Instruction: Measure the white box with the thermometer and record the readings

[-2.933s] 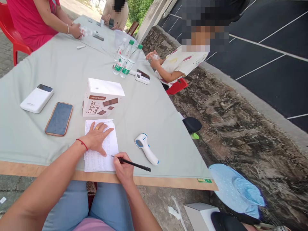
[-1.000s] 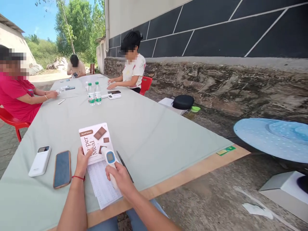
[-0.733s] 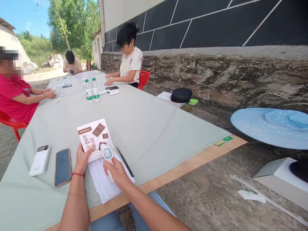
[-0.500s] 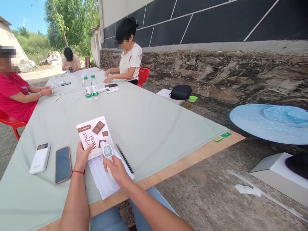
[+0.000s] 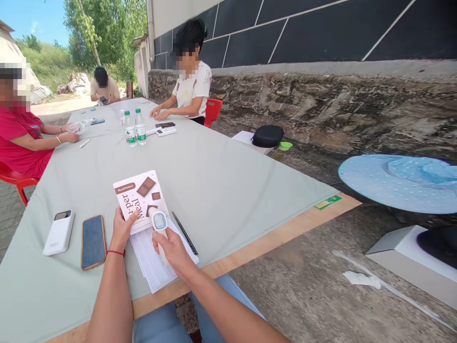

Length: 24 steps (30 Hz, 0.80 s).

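My left hand point(image 5: 123, 226) grips the lower left edge of a white NutriMotion meal box point(image 5: 143, 191) printed with brown squares. The box is tilted up over handwritten paper sheets point(image 5: 149, 261). In my right hand point(image 5: 172, 247) is a white infrared thermometer point(image 5: 159, 220), its blue-rimmed screen facing me and its head in front of the box's lower right part. Whether the two touch I cannot tell. Just right of the sheets lies a black pen point(image 5: 184, 232). A phone point(image 5: 93, 242) in a brown case and a white power bank point(image 5: 59, 232) lie left of my left hand.
Two water bottles point(image 5: 141, 127) stand farther up the cloth-covered table point(image 5: 221, 190), near another power bank point(image 5: 166, 131). Co-workers sit at the left, the far end and the right side. Beyond the right table edge are a blue hat point(image 5: 396, 183) and a white box point(image 5: 403, 247).
My hands, the meal box and the thermometer keep almost the same position. The view has shifted slightly. At the left, a co-worker's hands have moved with a clear plastic item.
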Each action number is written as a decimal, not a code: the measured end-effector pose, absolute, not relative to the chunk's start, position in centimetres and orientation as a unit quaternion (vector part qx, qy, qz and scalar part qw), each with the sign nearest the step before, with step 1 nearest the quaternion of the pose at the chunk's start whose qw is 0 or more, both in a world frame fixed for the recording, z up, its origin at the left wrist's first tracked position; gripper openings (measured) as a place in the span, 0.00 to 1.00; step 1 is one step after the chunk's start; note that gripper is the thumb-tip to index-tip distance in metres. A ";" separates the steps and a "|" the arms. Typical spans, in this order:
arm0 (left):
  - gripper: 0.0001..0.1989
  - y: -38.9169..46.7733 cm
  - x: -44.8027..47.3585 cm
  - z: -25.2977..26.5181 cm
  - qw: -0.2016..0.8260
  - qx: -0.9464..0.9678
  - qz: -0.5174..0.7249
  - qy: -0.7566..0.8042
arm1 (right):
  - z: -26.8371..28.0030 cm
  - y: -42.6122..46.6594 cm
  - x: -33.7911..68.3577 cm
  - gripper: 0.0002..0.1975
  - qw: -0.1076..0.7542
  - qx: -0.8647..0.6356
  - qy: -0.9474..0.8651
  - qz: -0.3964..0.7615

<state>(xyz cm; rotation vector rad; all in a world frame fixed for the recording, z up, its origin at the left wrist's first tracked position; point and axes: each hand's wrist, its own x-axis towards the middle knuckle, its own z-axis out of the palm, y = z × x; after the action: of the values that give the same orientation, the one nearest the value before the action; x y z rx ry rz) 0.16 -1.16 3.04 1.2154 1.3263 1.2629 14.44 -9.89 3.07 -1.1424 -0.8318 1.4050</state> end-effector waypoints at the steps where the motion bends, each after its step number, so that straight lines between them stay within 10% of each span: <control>1: 0.31 -1.2 0.2 3.2 0.451 0.496 0.511 0.538 | 3.3 -10.0 14.5 0.10 0.542 -0.481 -0.354 0.591; 24: 0.31 -0.5 -1.5 3.5 0.250 0.503 0.629 0.537 | 9.0 -13.7 20.2 0.17 0.575 -0.471 -0.488 0.458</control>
<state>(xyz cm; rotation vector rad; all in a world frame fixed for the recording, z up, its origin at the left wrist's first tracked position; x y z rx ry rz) -1.46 -0.53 3.50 1.3702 1.4615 1.7136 20.19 -13.67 8.95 -1.1023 -1.1418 1.0720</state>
